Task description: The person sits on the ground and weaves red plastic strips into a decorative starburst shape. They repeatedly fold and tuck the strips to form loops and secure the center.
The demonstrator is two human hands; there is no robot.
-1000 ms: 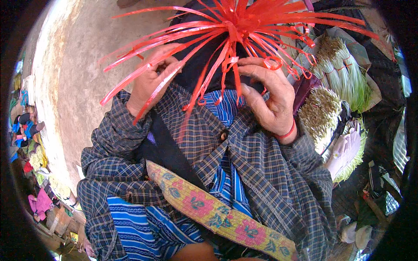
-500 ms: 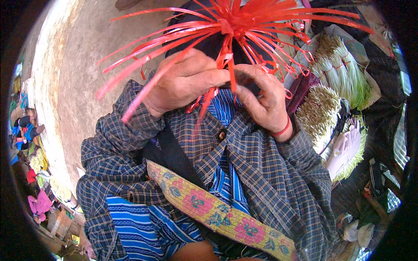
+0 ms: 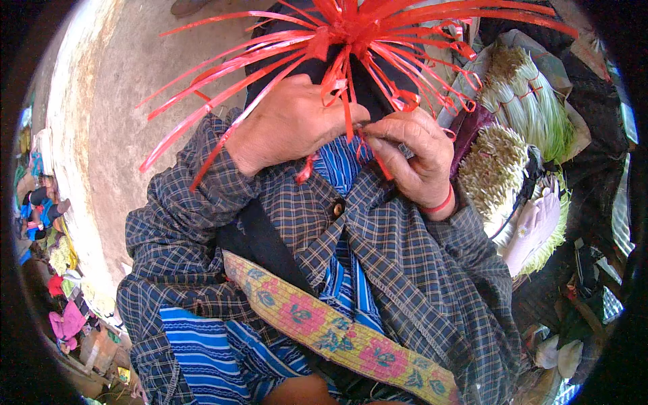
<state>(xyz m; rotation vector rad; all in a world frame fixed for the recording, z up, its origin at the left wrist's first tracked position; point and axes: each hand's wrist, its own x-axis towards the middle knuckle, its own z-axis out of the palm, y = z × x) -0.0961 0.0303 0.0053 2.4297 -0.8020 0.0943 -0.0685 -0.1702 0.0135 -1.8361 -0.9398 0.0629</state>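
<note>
A bunch of thin red plastic strips (image 3: 351, 30) fans out from a knot near the top of the view. My left hand (image 3: 290, 125) is closed around several strips just below the knot. My right hand (image 3: 418, 155) pinches one red strip (image 3: 368, 145) between thumb and fingers, close against my left hand. A red band (image 3: 440, 204) circles my right wrist. Both forearms are in blue checked sleeves (image 3: 202, 202).
Bundles of green-and-white stalks (image 3: 520, 108) lie in a pile at the right, with a pale cloth (image 3: 533, 226) over them. A bare concrete floor (image 3: 108, 135) stretches at the left. Coloured clothes and small goods (image 3: 47, 216) lie along the far left edge. A floral woven strap (image 3: 324, 331) crosses my lap.
My left hand has moved right from the outer strips to the centre beneath the knot. Both hands now meet close together, the right pinching a strip.
</note>
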